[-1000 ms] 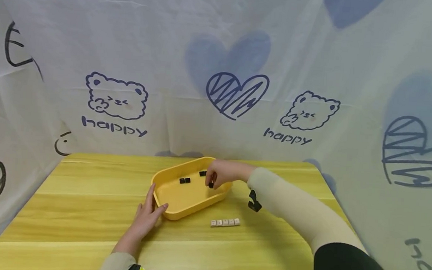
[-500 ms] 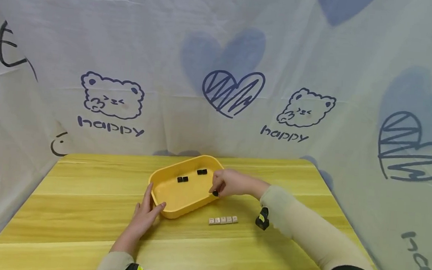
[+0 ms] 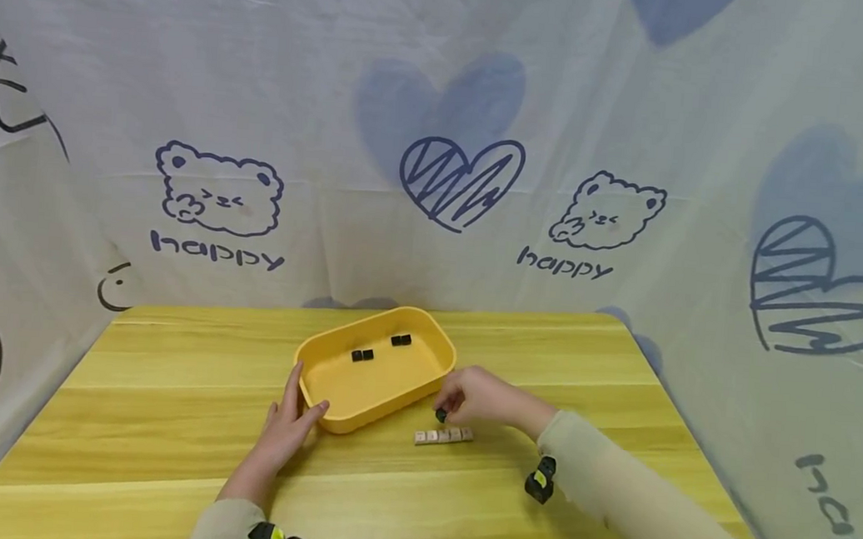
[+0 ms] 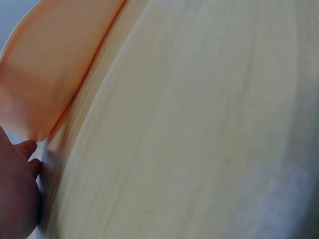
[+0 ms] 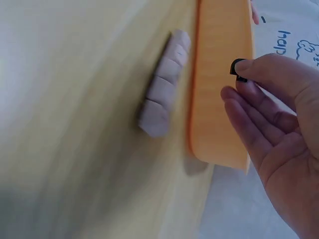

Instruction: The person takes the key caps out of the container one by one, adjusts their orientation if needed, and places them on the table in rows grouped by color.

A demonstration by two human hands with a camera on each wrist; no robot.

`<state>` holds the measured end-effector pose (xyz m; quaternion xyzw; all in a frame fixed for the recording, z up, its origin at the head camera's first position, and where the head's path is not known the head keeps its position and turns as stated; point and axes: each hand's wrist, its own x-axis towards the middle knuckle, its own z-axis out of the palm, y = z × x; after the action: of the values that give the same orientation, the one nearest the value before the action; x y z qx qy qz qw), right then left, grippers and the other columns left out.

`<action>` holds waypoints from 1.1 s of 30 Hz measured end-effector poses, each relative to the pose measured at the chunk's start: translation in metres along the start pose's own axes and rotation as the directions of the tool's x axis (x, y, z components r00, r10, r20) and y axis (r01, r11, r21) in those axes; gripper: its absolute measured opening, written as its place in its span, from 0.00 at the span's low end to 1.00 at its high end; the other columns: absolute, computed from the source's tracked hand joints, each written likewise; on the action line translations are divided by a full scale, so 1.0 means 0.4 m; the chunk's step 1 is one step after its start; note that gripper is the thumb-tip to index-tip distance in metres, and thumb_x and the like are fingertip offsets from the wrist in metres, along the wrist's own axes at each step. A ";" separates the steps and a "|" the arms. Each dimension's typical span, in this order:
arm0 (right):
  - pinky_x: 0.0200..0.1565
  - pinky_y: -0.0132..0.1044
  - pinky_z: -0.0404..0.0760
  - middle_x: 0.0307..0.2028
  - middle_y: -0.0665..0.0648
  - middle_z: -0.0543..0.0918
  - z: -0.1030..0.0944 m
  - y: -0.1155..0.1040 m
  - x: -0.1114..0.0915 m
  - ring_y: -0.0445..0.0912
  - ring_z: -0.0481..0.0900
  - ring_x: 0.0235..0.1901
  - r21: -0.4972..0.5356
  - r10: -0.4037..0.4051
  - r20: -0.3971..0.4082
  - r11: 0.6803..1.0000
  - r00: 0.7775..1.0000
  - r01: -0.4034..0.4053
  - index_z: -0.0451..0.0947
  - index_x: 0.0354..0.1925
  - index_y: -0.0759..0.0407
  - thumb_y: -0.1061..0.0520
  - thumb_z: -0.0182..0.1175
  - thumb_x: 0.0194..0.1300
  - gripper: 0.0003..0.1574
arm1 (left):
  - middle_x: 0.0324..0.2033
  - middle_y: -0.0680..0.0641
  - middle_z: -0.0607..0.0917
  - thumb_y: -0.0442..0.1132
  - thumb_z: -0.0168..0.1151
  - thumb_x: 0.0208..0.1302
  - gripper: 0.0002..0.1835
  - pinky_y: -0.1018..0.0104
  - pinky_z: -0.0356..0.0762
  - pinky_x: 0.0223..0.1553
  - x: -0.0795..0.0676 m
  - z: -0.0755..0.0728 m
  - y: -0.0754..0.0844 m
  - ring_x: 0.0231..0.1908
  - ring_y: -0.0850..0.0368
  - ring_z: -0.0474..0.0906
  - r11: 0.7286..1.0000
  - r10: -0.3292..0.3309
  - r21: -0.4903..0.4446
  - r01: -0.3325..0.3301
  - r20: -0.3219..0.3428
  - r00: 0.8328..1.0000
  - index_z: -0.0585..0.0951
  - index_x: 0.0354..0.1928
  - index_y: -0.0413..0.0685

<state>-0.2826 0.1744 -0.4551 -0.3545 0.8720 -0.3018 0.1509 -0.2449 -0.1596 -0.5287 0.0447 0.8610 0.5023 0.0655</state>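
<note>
In the head view a yellow tray (image 3: pixel 345 424) stands slanted on the table. My left hand (image 3: pixel 286 435) rests against its near left corner, fingers spread and fairly straight, thumb at the rim. My right hand (image 3: pixel 477 396) is outside the tray's right end and pinches a black keycap (image 5: pixel 238 69) between thumb and fingertips. Just below that keycap in the head view lies a row of several white keycaps (image 3: pixel 431 437), set side by side on the table. Inside the tray sit two pairs of black keycaps, one pair (image 3: pixel 362 355) near the middle and another pair (image 3: pixel 401 340) toward the back.
The wood-patterned table (image 3: pixel 165 418) ends at the back against a pale printed cloth (image 3: pixel 343 238). More cloth hangs along both sides. Each wrist carries a small black device, such as the one on the right sleeve (image 3: pixel 540 479).
My right hand has come out of the tray over its near right rim with the black keycap, moving toward the white row. The left hand stays at the tray's corner.
</note>
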 end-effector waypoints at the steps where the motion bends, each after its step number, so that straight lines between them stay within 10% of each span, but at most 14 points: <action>1: 0.36 0.30 0.81 0.32 0.46 0.82 0.008 0.001 -0.006 0.37 0.79 0.32 -0.006 0.009 -0.006 1.000 1.000 -0.009 0.87 0.38 0.63 0.70 0.66 0.51 0.14 | 0.74 0.35 0.37 0.55 0.49 0.74 0.46 0.34 0.20 0.65 0.000 0.000 0.000 0.69 0.25 0.25 1.000 -0.001 -0.001 0.001 0.003 1.000 0.28 0.76 0.61; 13: 0.32 0.28 0.80 0.26 0.43 0.81 0.096 -0.021 -0.044 0.34 0.77 0.27 -0.045 0.112 -0.073 0.992 0.991 -0.116 0.84 0.31 0.57 0.69 0.69 0.45 0.13 | 0.75 0.36 0.37 0.56 0.50 0.73 0.47 0.35 0.21 0.66 0.004 0.004 -0.012 0.69 0.26 0.25 1.000 0.000 0.005 0.000 -0.013 1.000 0.28 0.76 0.63; 33: 0.31 0.27 0.76 0.27 0.43 0.79 0.200 -0.022 -0.042 0.32 0.74 0.27 -0.106 0.057 -0.166 0.992 0.984 -0.075 0.85 0.31 0.56 0.63 0.72 0.52 0.07 | 0.74 0.35 0.39 0.55 0.50 0.73 0.47 0.41 0.20 0.68 0.009 0.011 -0.028 0.72 0.31 0.34 0.999 0.051 0.004 -0.051 -0.027 0.998 0.29 0.77 0.60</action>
<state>-0.2278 0.1476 -0.5105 -0.3075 0.9082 -0.2754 0.0689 -0.2479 -0.1610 -0.5409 0.0598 0.8613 0.5029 0.0409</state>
